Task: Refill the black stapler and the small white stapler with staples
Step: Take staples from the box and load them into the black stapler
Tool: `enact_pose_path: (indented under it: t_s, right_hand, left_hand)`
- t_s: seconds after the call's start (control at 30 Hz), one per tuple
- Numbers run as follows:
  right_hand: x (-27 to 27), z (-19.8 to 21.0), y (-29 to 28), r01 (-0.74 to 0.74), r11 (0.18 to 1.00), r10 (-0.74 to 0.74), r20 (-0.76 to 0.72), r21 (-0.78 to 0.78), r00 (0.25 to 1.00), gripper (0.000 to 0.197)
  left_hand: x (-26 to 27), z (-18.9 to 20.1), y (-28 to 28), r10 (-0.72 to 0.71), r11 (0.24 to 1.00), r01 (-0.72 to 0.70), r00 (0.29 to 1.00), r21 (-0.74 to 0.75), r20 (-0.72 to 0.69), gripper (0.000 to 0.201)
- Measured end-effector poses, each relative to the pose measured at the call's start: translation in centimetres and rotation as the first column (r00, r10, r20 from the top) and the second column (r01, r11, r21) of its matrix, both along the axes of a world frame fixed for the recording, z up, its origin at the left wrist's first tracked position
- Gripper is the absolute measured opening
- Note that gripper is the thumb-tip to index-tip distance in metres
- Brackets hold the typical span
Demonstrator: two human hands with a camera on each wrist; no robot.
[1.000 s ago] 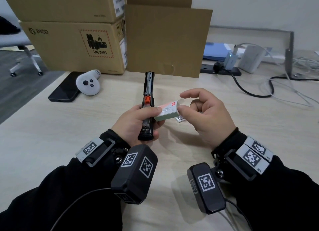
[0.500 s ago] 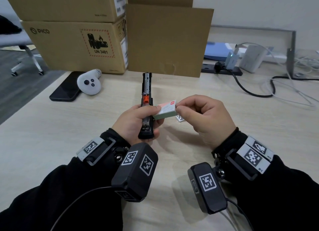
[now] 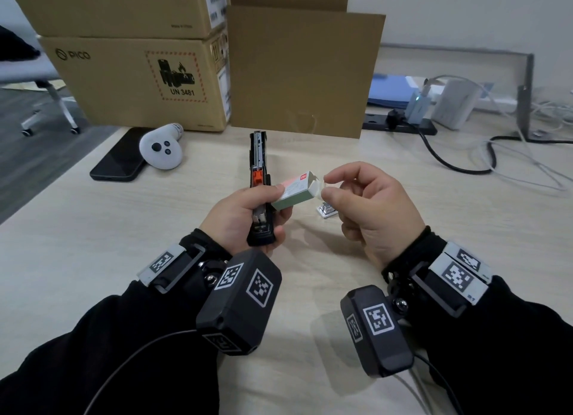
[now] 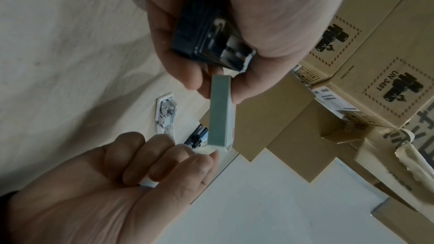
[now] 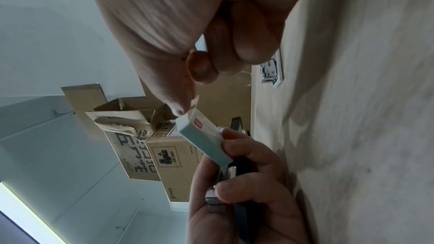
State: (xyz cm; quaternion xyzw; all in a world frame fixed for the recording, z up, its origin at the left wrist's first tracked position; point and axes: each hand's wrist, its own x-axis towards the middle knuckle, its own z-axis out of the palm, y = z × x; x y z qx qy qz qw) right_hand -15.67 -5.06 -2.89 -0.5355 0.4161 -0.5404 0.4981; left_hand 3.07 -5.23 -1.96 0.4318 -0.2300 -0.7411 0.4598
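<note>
My left hand (image 3: 248,211) grips the black stapler (image 3: 258,154), which is open with its magazine and orange pusher pointing away from me. The same hand pinches the near end of a small green and white staple box (image 3: 294,191) between thumb and fingers (image 4: 199,81). My right hand (image 3: 328,186) pinches the box's far end flap (image 5: 195,102), which stands open. Its curled fingers also hold a small white piece (image 4: 148,183) that I cannot identify. The small white stapler (image 3: 326,210) lies open on the table, below and between the two hands.
Stacked cardboard boxes (image 3: 139,79) and an upright cardboard sheet (image 3: 304,73) stand at the back. A black phone (image 3: 119,159) and a white controller (image 3: 161,149) lie at the left. A power strip (image 3: 400,124) and cables (image 3: 511,160) are at the right.
My right hand has drawn back a little from the box's end, and the end flap now stands open. The left hand, stapler and box have hardly moved.
</note>
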Motion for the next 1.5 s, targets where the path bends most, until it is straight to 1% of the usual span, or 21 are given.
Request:
enact_pose_path:
  t_s: [0.1, 0.2, 0.27, 0.33, 0.4, 0.6, 0.73, 0.83, 0.93, 1.17, 1.33, 1.5]
  right_hand:
    - [0.2, 0.1, 0.1, -0.014, 1.0, 0.014, 0.033, -0.012, 0.999, 0.008]
    - [0.1, 0.1, 0.1, 0.03, 0.999, -0.032, 0.063, 0.037, 0.998, 0.01]
    - [0.2, 0.2, 0.0, 0.05, 0.994, -0.055, 0.05, 0.097, 0.997, 0.004]
    - [0.2, 0.1, 0.0, 0.012, 0.988, -0.021, 0.053, 0.153, 0.998, 0.016]
    - [0.3, 0.2, 0.1, -0.035, 0.984, 0.022, 0.075, 0.175, 0.997, 0.026]
    - [0.4, 0.4, 0.3, -0.062, 0.986, 0.056, 0.045, 0.153, 0.997, 0.024]
    - [0.4, 0.4, 0.4, -0.07, 0.991, 0.068, 0.021, 0.116, 0.997, 0.027]
    - [0.6, 0.5, 0.4, -0.052, 0.992, 0.054, -0.008, 0.112, 0.999, 0.036]
    - [0.6, 0.5, 0.4, -0.031, 0.992, 0.034, -0.018, 0.125, 0.999, 0.042]
    - [0.5, 0.3, 0.2, -0.018, 0.989, 0.023, -0.033, 0.147, 0.999, 0.029]
    - [0.5, 0.3, 0.3, 0.001, 0.986, 0.008, -0.052, 0.164, 0.999, 0.04]
    - [0.5, 0.3, 0.2, 0.011, 0.984, 0.002, -0.077, 0.179, 0.997, 0.039]
  left_hand:
    - [-0.1, 0.2, 0.1, -0.026, 1.0, 0.026, 0.999, -0.011, 0.047, 0.013]
    - [-0.1, 0.2, 0.1, -0.008, 1.0, 0.008, 0.999, -0.008, 0.035, 0.01]
    - [-0.1, 0.2, 0.2, -0.006, 1.0, 0.006, 0.999, -0.013, 0.032, 0.01]
    - [-0.1, 0.2, 0.2, -0.014, 1.0, 0.015, 0.999, -0.021, 0.047, 0.01]
    - [-0.1, 0.2, 0.2, -0.016, 0.999, 0.018, 0.998, -0.031, 0.059, 0.013]
    - [-0.5, 0.2, 0.5, 0.015, 0.996, -0.005, 0.993, -0.084, 0.116, 0.029]
    - [-0.6, 0.2, 0.6, 0.011, 0.995, 0.003, 0.991, -0.098, 0.135, 0.029]
    - [-0.5, -0.1, 0.4, 0.031, 0.994, -0.016, 0.991, -0.111, 0.13, 0.028]
    - [-0.5, -0.5, 0.1, 0.054, 0.991, -0.039, 0.991, -0.126, 0.123, 0.032]
    - [-0.4, -0.7, 0.0, 0.044, 0.989, -0.026, 0.991, -0.144, 0.128, 0.035]
    - [-0.3, -0.8, -0.1, 0.037, 0.99, -0.018, 0.991, -0.142, 0.13, 0.033]
    - [-0.3, -0.9, -0.1, 0.025, 0.989, -0.005, 0.991, -0.145, 0.134, 0.031]
